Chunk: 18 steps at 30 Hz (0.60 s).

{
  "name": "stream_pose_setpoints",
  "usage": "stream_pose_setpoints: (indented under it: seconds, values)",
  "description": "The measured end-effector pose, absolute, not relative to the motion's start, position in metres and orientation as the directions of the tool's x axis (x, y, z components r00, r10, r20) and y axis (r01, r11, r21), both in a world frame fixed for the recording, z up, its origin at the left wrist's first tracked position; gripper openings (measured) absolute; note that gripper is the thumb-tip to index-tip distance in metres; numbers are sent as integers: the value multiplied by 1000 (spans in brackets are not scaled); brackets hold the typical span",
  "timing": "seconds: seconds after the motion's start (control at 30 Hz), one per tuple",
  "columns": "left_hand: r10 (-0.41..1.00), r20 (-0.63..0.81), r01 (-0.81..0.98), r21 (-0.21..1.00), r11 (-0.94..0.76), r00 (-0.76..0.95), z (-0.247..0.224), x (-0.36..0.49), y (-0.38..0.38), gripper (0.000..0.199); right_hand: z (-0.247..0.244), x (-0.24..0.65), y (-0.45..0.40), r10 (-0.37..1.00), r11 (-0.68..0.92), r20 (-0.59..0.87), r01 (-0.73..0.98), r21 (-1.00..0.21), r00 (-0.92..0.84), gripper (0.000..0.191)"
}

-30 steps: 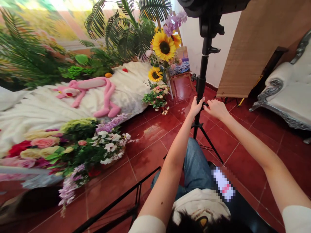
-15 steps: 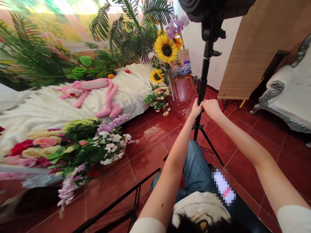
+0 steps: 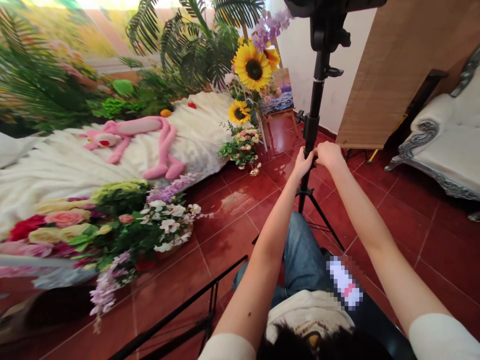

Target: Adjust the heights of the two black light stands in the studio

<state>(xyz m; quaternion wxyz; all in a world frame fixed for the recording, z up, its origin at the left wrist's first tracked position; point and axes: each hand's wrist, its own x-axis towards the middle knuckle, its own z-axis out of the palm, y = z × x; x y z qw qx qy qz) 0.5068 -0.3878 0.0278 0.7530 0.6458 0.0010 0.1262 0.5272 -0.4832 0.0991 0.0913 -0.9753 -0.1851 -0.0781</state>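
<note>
A black light stand rises upright in front of me, with a dark lamp head on top, cut off by the upper edge. My left hand is wrapped round its pole low down, just under a collar. Against the other side of the pole, my right hand is closed, its fingers pinching a small knob that they mostly hide. Higher up, a second knob and a lever stick out from the pole. The stand's spread legs rest on red tiles beyond my knee.
On the left, a pink plush toy lies on a white draped cloth, with flowers in front. Sunflowers stand behind the pole. To the right are a brown hanging sheet and a white armchair. Black tripod legs lie near my left.
My right hand has turned at the knob, its wrist rising and the elbow coming inward. The left hand keeps its hold on the pole. The view has shifted slightly.
</note>
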Motion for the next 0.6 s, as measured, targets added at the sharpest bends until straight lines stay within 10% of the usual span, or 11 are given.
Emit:
stream_pose_setpoints:
  seconds: [0.13, 0.27, 0.6]
  values:
    - [195, 175, -203, 971, 130, 965, 29, 506, -389, 18, 106, 550, -510, 535, -784, -121, 438, -440, 836, 32]
    - [205, 203, -236, 959, 154, 957, 29, 505, -389, 20, 106, 551, -525, 538, -692, -402, 115, -713, 741, 37]
    - [196, 153, -181, 975, 131, 969, 26, 507, -393, 21, 72, 553, -529, 549, -421, -409, -182, -889, 729, 33]
